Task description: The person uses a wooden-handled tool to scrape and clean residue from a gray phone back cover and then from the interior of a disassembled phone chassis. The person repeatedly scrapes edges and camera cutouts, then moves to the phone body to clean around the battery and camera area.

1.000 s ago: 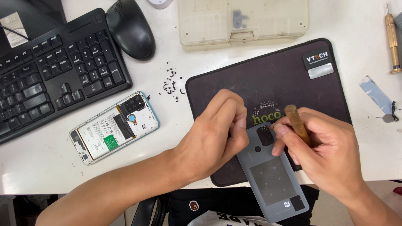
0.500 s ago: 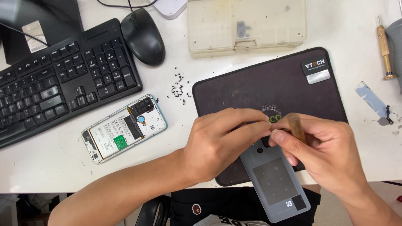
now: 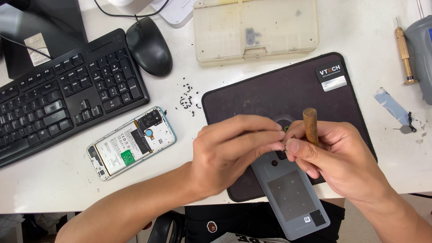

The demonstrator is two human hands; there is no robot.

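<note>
My left hand (image 3: 234,153) and right hand (image 3: 333,155) now meet over the grey plastic phone back cover (image 3: 290,195) on the dark mat (image 3: 270,94); right fingers grip a brown wooden-handled tool (image 3: 310,126), now upright. Left fingers pinch something tiny, hidden. Opened phone (image 3: 131,142) unmoved on the white table (image 3: 360,27).

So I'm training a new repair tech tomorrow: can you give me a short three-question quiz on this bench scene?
1. True or false: the opened phone lies on the dark mat.
2. What does the right hand hold? A) a brown tool handle B) the mouse C) a cable
3. What lies under both hands, partly over the table's front edge?

Key:
1. False; it lies on the white table, beside the keyboard.
2. A, the brown tool handle.
3. The grey phone back cover, under the left hand too.
</note>
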